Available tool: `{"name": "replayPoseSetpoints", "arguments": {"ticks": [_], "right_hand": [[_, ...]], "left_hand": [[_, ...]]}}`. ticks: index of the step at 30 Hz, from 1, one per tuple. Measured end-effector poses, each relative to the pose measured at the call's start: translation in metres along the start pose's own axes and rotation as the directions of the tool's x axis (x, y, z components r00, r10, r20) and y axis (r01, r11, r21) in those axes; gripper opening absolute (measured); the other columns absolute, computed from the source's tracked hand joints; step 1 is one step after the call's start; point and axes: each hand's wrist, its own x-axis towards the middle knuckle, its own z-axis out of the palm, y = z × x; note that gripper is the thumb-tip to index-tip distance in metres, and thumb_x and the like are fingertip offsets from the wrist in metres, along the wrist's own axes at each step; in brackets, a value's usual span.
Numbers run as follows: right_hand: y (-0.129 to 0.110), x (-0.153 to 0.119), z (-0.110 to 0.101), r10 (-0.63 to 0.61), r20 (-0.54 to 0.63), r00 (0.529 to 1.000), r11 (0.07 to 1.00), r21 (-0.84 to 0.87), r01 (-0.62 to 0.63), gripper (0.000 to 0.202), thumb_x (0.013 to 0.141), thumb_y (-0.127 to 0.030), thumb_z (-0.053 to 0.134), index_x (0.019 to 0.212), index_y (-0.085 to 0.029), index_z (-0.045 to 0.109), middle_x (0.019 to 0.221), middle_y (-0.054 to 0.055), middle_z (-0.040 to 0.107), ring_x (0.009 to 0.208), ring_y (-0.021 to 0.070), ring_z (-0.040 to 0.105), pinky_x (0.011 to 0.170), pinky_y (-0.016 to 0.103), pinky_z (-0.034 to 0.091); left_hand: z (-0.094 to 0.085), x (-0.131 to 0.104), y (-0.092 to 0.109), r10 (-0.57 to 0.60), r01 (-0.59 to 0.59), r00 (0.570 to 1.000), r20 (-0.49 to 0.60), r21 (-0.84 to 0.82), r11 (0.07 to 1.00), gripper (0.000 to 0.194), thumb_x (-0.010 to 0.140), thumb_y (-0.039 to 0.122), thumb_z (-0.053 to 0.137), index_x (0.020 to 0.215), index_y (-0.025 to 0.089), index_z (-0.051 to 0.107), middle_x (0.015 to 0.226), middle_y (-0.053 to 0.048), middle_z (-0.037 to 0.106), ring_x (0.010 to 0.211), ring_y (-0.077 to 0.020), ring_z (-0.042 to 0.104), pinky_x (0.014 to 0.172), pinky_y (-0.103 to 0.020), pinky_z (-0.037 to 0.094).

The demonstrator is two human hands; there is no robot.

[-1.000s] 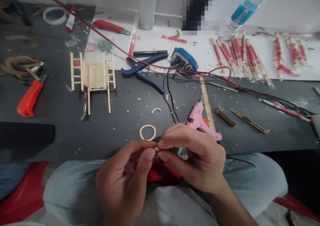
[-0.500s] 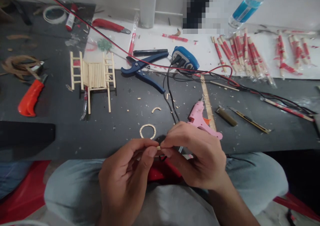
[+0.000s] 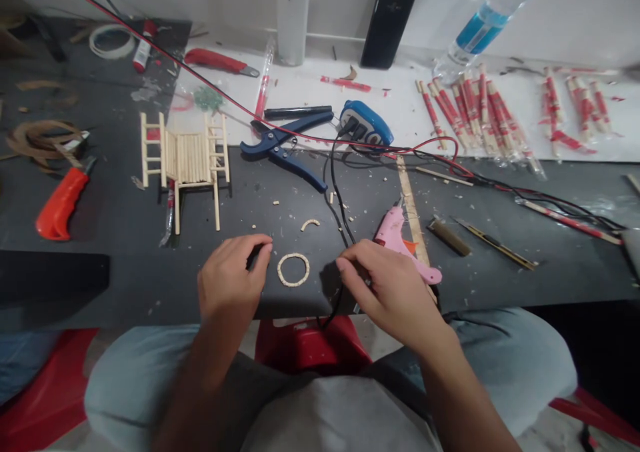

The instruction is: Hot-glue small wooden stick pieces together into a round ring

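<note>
My left hand hovers over the table left of a small ring made of short pale wooden pieces. Thumb and forefinger are pinched; whatever may be between them cannot be made out. On the ring's other side, my right hand is also closed in a pinch, its tips hiding any small piece. It partly covers a pink hot glue gun. A short curved piece of the same pale wood lies just beyond the ring. Further left stands a miniature chair-like frame built of thin sticks.
Blue cutting pliers, a blue power socket and black cables lie further back. A craft knife is at the right, an orange-handled tool at the left. Red-wrapped stick bundles and a bottle are behind.
My hands have parted from the pale piece they pinched together above my lap. The left moved left and forward over the table; the right shifted slightly. The ring now shows whole between them.
</note>
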Motion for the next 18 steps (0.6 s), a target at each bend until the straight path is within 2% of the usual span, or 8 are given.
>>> {"name": "replayPoseSetpoints", "arguments": {"ticks": [3, 6, 8, 13, 16, 18], "right_hand": [[0.001, 0.004, 0.008, 0.036, 0.048, 0.998, 0.987, -0.156, -0.028, 0.017, 0.102, -0.015, 0.054, 0.106, -0.016, 0.071, 0.097, 0.010, 0.074, 0.082, 0.0240, 0.068, 0.069, 0.035, 0.044], [0.001, 0.015, 0.016, 0.058, 0.019, 0.998, 0.942, -0.334, -0.048, 0.021, 0.103, -0.020, 0.057, 0.115, -0.017, 0.074, 0.109, 0.012, 0.075, 0.086, 0.0257, 0.070, 0.071, 0.037, 0.044], [0.002, 0.028, 0.022, 0.077, -0.019, 0.997, 0.906, -0.416, -0.078, 0.021, 0.103, -0.024, 0.059, 0.110, -0.016, 0.077, 0.104, 0.013, 0.075, 0.084, 0.0268, 0.070, 0.069, 0.038, 0.042], [0.004, 0.054, 0.037, 0.104, -0.057, 0.993, 0.883, -0.453, -0.119, 0.025, 0.103, -0.024, 0.061, 0.089, -0.016, 0.080, 0.086, 0.012, 0.076, 0.078, 0.0274, 0.068, 0.067, 0.039, 0.034], [0.005, 0.058, 0.039, 0.080, -0.083, 0.993, 0.899, -0.425, -0.108, 0.026, 0.103, -0.023, 0.061, 0.085, -0.017, 0.079, 0.083, 0.010, 0.076, 0.075, 0.0249, 0.067, 0.068, 0.039, 0.035], [0.004, 0.055, 0.036, 0.042, -0.097, 0.994, 0.919, -0.387, -0.077, 0.024, 0.102, -0.025, 0.062, 0.088, -0.017, 0.079, 0.084, 0.008, 0.076, 0.075, 0.0237, 0.067, 0.069, 0.038, 0.040]], "left_hand": [[0.004, 0.007, -0.002, 0.062, -0.063, 0.998, 0.019, 0.040, 0.997, 0.013, 0.095, 0.025, 0.067, 0.090, 0.027, 0.078, 0.107, -0.007, 0.083, 0.102, -0.0322, 0.075, 0.093, -0.046, 0.055], [0.003, 0.012, 0.006, 0.107, -0.108, 0.994, 0.011, 0.047, 0.993, 0.013, 0.096, 0.023, 0.065, 0.092, 0.026, 0.077, 0.117, -0.009, 0.080, 0.109, -0.0318, 0.073, 0.098, -0.046, 0.053], [0.003, 0.018, 0.014, 0.149, -0.150, 0.988, 0.042, 0.029, 0.988, 0.014, 0.097, 0.022, 0.064, 0.095, 0.026, 0.077, 0.117, -0.008, 0.079, 0.111, -0.0301, 0.072, 0.100, -0.045, 0.053], [0.011, 0.040, 0.030, 0.236, -0.237, 0.942, 0.240, -0.023, 0.971, 0.016, 0.096, 0.019, 0.065, 0.104, 0.021, 0.079, 0.113, -0.010, 0.081, 0.109, -0.0325, 0.071, 0.099, -0.048, 0.052], [0.012, 0.047, 0.033, 0.245, -0.236, 0.920, 0.306, -0.066, 0.969, 0.021, 0.098, 0.021, 0.061, 0.109, 0.017, 0.079, 0.115, -0.012, 0.080, 0.112, -0.0346, 0.069, 0.100, -0.050, 0.051], [0.009, 0.047, 0.033, 0.235, -0.209, 0.918, 0.320, -0.115, 0.971, 0.022, 0.101, 0.023, 0.059, 0.109, 0.018, 0.079, 0.113, -0.010, 0.081, 0.111, -0.0320, 0.070, 0.099, -0.046, 0.053]]}}
